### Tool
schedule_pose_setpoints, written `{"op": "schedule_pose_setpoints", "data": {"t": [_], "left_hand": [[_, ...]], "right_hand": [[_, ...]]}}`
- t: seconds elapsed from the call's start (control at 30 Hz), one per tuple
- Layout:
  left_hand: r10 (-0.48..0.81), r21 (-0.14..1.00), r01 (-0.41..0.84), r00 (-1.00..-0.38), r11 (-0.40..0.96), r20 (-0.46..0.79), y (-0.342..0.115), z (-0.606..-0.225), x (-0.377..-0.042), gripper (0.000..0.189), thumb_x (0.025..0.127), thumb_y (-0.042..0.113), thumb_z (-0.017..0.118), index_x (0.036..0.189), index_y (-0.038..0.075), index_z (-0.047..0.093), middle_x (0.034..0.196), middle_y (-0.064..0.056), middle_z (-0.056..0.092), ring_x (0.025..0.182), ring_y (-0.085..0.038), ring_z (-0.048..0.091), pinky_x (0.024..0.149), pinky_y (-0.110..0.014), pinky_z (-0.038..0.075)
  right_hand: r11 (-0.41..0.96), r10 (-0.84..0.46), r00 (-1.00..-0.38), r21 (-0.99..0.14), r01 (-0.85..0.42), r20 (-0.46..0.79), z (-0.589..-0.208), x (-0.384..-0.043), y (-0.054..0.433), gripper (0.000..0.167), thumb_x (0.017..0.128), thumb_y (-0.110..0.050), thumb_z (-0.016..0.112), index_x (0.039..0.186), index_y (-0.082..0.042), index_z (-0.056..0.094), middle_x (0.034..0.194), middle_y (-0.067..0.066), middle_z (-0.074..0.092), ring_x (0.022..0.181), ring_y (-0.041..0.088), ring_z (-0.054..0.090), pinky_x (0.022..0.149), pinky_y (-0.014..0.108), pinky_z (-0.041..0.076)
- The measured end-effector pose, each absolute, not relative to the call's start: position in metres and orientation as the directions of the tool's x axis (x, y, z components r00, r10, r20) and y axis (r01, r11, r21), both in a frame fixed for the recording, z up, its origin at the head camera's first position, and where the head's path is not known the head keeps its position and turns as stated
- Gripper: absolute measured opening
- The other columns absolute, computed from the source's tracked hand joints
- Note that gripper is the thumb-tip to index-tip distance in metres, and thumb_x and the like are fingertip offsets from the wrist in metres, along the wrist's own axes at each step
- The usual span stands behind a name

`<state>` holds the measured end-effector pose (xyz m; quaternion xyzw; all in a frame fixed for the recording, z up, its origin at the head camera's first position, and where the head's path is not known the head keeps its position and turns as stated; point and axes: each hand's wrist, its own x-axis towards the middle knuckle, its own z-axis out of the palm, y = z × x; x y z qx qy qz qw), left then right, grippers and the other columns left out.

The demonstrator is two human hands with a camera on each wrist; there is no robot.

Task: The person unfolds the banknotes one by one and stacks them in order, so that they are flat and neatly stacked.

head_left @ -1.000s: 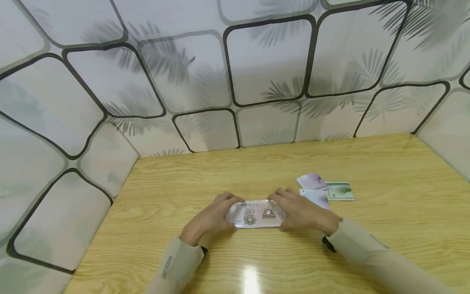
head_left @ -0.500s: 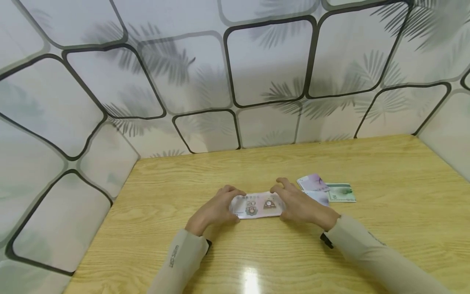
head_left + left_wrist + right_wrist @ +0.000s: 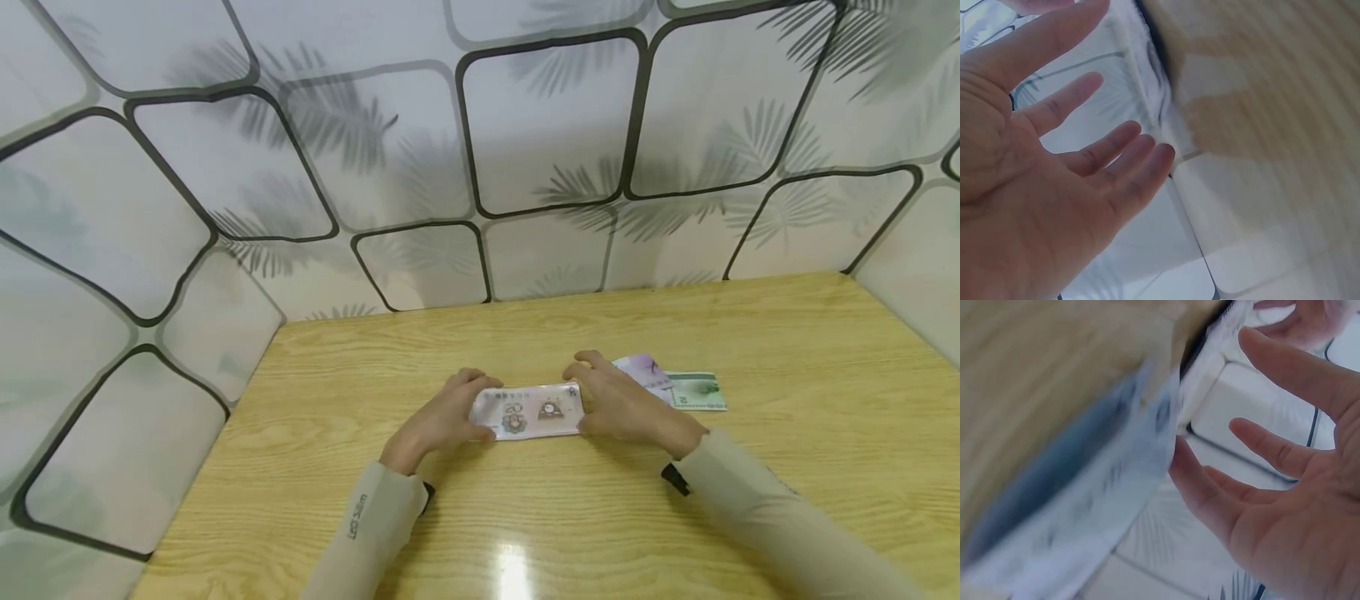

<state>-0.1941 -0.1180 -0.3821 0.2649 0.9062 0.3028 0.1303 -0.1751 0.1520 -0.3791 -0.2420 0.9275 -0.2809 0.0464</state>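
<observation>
A pinkish-white banknote (image 3: 531, 412), printed with a 20, lies across the middle of the tabletop in the head view; whether more notes lie under it is hidden. My left hand (image 3: 446, 414) frames its left end, thumb at the near edge and fingers at the far edge. In the left wrist view the fingers (image 3: 1094, 159) are spread and fairly straight. At the right end is my right hand (image 3: 626, 406), with its thumb by the near corner and fingers raised. A bluish banknote (image 3: 1091, 500) appears beside its fingertips in the right wrist view, seemingly touched by one.
Just right of my right hand, a purple banknote (image 3: 645, 372) overlaps a green banknote (image 3: 699, 392). The wooden table (image 3: 315, 392) meets patterned cloth walls (image 3: 555, 167) at the back and sides.
Both hands and the pinkish banknote have moved away from me, toward the back. My right hand has shifted slightly right and now covers the bluish note in the head view.
</observation>
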Motion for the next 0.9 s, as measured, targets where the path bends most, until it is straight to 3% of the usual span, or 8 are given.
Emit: {"op": "schedule_pose_setpoints", "data": {"t": [0.33,0.67,0.9], "left_hand": [[0.566,0.615,0.424,-0.824,0.665,-0.044,-0.105,-0.375,-0.198,0.054,0.09,0.008,0.077,0.14,0.002,0.057,0.143,-0.018,0.052,0.133,-0.035,0.046,0.111,-0.052,0.04],[0.597,0.645,0.442,-0.802,0.624,-0.028,-0.086,-0.371,-0.203,0.042,0.095,0.008,0.072,0.135,0.001,0.061,0.132,-0.015,0.063,0.119,-0.032,0.06,0.1,-0.046,0.05],[0.594,0.682,0.409,-0.803,0.606,-0.046,-0.075,-0.37,-0.205,0.039,0.097,0.007,0.07,0.134,0.0,0.062,0.13,-0.017,0.064,0.113,-0.03,0.063,0.096,-0.042,0.053]], "right_hand": [[0.736,-0.398,-0.909,-0.548,-0.397,0.125,-0.366,-0.177,0.186,0.043,0.084,0.001,0.079,0.123,0.01,0.06,0.129,0.03,0.054,0.106,0.043,0.06,0.082,0.052,0.055],[0.74,-0.379,-0.914,-0.544,-0.395,0.147,-0.363,-0.184,0.211,0.034,0.08,0.003,0.079,0.109,0.01,0.063,0.103,0.024,0.067,0.089,0.036,0.066,0.077,0.051,0.056],[0.742,-0.359,-0.927,-0.571,-0.352,0.104,-0.362,-0.186,0.219,0.028,0.083,0.005,0.075,0.108,0.011,0.064,0.101,0.022,0.068,0.089,0.034,0.066,0.077,0.049,0.057]]}}
